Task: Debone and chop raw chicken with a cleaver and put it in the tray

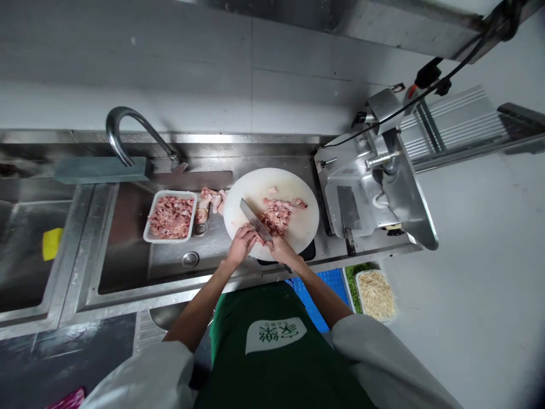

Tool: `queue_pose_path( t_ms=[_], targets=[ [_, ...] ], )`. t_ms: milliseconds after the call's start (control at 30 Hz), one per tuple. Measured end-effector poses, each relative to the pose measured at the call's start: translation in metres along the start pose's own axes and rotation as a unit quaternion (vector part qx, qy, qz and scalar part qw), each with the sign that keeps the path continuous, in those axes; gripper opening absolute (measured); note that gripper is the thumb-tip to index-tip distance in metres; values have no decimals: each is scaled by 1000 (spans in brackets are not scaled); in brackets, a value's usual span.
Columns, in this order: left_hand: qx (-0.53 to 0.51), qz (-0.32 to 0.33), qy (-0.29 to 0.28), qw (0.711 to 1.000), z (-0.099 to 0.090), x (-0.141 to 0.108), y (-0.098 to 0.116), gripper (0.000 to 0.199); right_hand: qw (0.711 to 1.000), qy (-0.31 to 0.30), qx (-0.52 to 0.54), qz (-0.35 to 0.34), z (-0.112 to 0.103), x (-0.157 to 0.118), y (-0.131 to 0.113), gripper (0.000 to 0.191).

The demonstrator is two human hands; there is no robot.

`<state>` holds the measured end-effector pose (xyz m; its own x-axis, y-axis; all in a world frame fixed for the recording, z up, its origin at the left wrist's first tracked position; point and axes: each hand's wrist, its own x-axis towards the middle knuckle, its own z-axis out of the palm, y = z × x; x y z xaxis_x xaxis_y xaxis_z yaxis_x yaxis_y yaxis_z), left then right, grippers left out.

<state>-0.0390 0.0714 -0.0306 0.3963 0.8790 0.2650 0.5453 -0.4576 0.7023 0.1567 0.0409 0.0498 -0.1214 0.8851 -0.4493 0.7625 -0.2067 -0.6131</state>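
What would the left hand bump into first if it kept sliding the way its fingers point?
Probably the cleaver: the left hand points up and right across the white cutting board, and the blade lies right ahead. Past it sits the chopped meat. Height is hard to judge.

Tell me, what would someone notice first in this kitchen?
The round white cutting board in the middle, piled with chopped raw meat. Both hands meet at its near edge: the right hand grips a cleaver and the left hand rests by the blade. To the left, a white tray of more meat sits in the steel sink.
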Motion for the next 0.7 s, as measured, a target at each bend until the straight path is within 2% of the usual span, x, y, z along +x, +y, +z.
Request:
queue_pose_path(
  t_ms=[67,133,267,333,400,500,567,633,700],
  targets=[
    [4,-6,0,1000,1,-1,1,20,1000,-9,-22,-7,3,-18,12,27],
    [1,-8,-1,1000,2,-1,2,20,999,-15,-34,-5,7,-24,15,27],
    [-1,-8,-8,1000,-1,-2,2,19,1000,-4,-16,10,5,6,-7,26],
    [5,-3,-21,1000,-9,1,1,19,1000,-12,3,10,-4,22,-15,25],
    [13,17,-52,998,-19,9,-1,22,1000,12,22,-4,-16,27,-12,25],
    [24,74,-151,986,-32,31,-3,38,996,86,32,-8,-32,13,7,30],
    [23,105,-215,971,-37,43,-5,39,993,118,23,11,-40,-2,20,34],
    [18,111,-234,966,-35,48,-5,27,990,137,9,30,-44,-17,26,38],
    [27,84,-199,976,-26,41,-2,12,989,141,-12,45,-43,-32,26,40]
  ],
)
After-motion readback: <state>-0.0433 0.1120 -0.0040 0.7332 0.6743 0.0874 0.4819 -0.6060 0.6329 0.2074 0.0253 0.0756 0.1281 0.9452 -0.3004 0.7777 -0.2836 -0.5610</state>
